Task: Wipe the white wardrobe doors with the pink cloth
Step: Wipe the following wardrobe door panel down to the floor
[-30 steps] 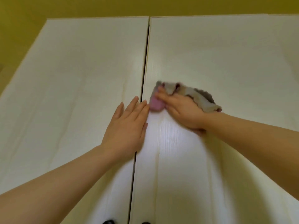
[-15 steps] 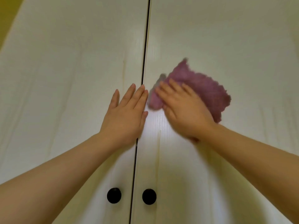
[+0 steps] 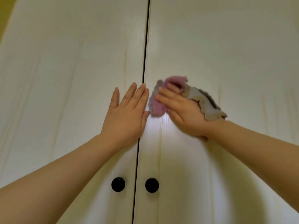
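Observation:
Two white wardrobe doors fill the view, the left door (image 3: 64,78) and the right door (image 3: 226,46), split by a dark vertical gap. My left hand (image 3: 126,113) lies flat on the left door, fingers straight, right beside the gap. My right hand (image 3: 181,110) holds the pink cloth (image 3: 157,107) bunched against the right door just right of the gap. Part of the cloth folds over my fingers, and its pale beige underside shows across the back of my hand. My right thumb is hidden.
Two round black knobs sit low on the doors, the left knob (image 3: 118,184) and the right knob (image 3: 152,185), on either side of the gap. A strip of yellow wall (image 3: 6,10) shows at the top left.
The view has dropped from the doors' top edge, bringing the knobs into sight. The cloth, spread flat half a second ago, is now bunched and folded over my right hand. My left hand stays flat.

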Motion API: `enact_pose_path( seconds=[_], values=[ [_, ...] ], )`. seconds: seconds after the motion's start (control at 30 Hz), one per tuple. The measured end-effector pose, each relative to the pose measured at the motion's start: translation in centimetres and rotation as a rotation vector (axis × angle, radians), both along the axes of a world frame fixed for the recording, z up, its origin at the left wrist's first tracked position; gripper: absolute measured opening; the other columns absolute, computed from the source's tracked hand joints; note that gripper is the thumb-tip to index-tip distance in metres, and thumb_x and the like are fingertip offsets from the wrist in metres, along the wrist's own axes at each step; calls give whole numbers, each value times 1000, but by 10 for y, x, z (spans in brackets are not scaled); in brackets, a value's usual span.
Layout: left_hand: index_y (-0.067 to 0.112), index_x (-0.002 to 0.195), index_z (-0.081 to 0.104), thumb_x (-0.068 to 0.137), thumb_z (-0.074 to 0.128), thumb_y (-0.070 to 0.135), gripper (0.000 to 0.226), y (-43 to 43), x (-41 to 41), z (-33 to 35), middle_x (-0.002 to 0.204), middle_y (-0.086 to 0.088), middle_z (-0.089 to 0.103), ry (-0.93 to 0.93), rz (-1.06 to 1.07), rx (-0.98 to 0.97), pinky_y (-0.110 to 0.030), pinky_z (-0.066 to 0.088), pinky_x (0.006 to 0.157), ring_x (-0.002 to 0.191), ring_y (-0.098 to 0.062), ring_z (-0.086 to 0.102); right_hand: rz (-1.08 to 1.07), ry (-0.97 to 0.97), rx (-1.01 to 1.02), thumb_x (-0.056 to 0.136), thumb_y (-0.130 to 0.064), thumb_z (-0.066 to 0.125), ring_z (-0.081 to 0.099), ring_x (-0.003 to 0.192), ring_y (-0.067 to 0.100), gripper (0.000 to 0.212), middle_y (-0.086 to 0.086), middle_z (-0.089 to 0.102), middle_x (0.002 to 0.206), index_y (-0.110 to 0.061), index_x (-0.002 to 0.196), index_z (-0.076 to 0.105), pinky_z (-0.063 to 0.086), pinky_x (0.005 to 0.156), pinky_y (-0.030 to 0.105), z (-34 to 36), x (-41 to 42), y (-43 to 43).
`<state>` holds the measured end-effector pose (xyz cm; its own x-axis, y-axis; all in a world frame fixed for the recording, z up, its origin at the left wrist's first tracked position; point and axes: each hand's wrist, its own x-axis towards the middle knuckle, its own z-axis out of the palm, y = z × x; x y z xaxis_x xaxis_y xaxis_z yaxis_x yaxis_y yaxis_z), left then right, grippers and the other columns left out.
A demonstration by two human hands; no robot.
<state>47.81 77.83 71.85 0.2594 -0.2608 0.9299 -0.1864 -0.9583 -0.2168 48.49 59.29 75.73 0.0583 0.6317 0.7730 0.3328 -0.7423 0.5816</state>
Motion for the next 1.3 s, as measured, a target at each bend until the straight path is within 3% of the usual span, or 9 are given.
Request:
enact_pose_path(
  seconds=[0.1,0.3,0.43,0.63,0.77,0.87,1.03,1.2,1.3],
  values=[
    [19,151,-8,99,0,38,56,2,1,2,159,5,-11,-6,7,0,-41,-17,112,144,-13,-17,-82,-100,251,91,-28,27,21,141,23,54,5,32,150,-15,142,36,1,112,30,3,-2,11],
    [4,134,51,90,30,26,53,6,7,3,143,-11,46,-203,-150,55,-44,7,108,136,-29,32,63,51,-94,91,-18,38,24,136,33,46,24,43,138,5,131,47,-1,114,22,-17,1,0],
    [7,143,40,92,22,29,57,-13,-6,19,150,-8,37,-202,-210,37,-37,-2,112,141,-26,27,-104,-47,338,91,-35,16,4,144,18,60,2,16,156,-16,147,20,-13,109,18,29,-7,-13],
    [20,152,-3,101,20,34,57,-46,-5,44,160,4,-4,-80,-127,13,-37,-16,113,145,-9,-7,5,40,81,94,-30,26,13,138,20,55,14,28,149,-4,141,33,-9,110,14,15,-10,-24],
    [17,152,-4,98,15,47,65,-53,-5,42,160,1,-8,-35,-44,16,-40,-16,114,146,-12,-10,-74,-35,470,94,-29,23,18,142,20,55,6,21,154,-13,146,24,2,110,17,46,-17,-46],
    [17,152,-4,98,11,46,63,-56,-6,41,160,1,-7,-47,-11,5,-42,-16,114,146,-12,-9,-222,-185,346,92,-36,12,18,142,17,59,1,23,154,-16,147,24,1,111,27,15,-18,-38],
    [16,152,-1,98,8,43,61,-62,-6,40,160,1,-3,-64,-1,-20,-43,-16,115,146,-13,-5,-13,56,266,96,-19,32,16,137,11,49,10,25,151,-10,144,29,-9,103,4,36,-22,-52],
    [17,152,1,98,8,41,60,-66,-6,37,160,2,-1,-78,-12,-57,-43,-15,115,146,-12,-5,-253,-182,421,97,-32,18,10,144,17,54,2,16,156,-16,149,17,1,113,30,30,-15,-44],
    [17,152,9,98,13,41,59,-67,-7,39,160,1,6,-90,-73,-97,-40,-15,115,146,-11,-1,-114,-54,255,98,-30,22,5,140,8,52,0,12,155,-15,148,17,-13,107,14,-5,-18,-45]
  ],
)
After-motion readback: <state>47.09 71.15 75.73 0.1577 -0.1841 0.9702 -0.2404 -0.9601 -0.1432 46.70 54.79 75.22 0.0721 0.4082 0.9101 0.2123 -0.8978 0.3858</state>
